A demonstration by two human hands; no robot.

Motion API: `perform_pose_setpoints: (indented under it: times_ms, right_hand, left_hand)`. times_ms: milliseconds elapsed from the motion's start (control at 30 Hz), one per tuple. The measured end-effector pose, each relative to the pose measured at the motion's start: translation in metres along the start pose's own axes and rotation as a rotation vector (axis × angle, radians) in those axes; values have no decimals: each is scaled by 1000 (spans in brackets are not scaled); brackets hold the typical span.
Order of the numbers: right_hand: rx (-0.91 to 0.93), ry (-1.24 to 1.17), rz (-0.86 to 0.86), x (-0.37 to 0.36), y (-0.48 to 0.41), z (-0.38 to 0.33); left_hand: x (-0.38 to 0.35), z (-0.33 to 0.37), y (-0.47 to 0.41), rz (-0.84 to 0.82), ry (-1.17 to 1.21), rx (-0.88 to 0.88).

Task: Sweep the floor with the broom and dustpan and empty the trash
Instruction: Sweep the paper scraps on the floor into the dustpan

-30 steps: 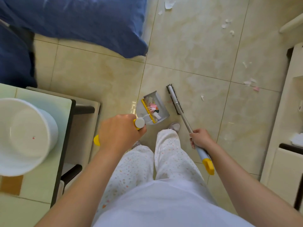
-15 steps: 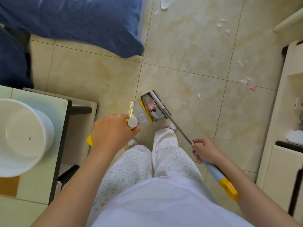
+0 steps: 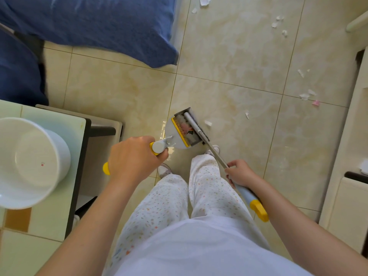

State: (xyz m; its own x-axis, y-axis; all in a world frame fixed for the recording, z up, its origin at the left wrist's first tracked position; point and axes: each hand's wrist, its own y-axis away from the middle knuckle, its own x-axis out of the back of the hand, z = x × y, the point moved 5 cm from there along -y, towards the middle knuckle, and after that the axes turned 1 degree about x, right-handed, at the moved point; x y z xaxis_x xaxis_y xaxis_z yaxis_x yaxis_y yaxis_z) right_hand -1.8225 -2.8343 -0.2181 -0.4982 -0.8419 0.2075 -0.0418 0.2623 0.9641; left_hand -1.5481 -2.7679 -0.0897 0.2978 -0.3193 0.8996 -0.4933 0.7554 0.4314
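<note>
Left hand (image 3: 133, 159) closed around the yellow top of the dustpan (image 3: 180, 130) handle, pan resting on the floor tiles (image 3: 123, 90) just ahead of the feet, scraps of pink and white rubbish inside. Right hand (image 3: 240, 173) gripped on the shaft of the broom (image 3: 196, 127), head laid across the pan's open mouth, touching it. Paper scraps (image 3: 304, 96) scattered on the tiles well to the right. White bucket (image 3: 29, 162) upright on the pale table (image 3: 53, 220) at left; blue bedding (image 3: 95, 26) beyond.
</note>
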Motion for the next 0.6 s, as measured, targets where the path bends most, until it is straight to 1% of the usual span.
perform_pose_setpoints:
  times_ms: [100,233,400,600]
  right_hand:
    - [12,47,-39,12,13,7]
    - [36,-37,-21,36,30,22]
    - [51,-120,76,54,23,35]
    - [83,-65,183,54,-16,17]
  left_hand:
    - [1,-1,-1,6,-9,16]
    - [2,-2,-2,13,-4,15]
    - [2,-1,-1,15,-15,15]
    - [4,2,-6,19,-27,16]
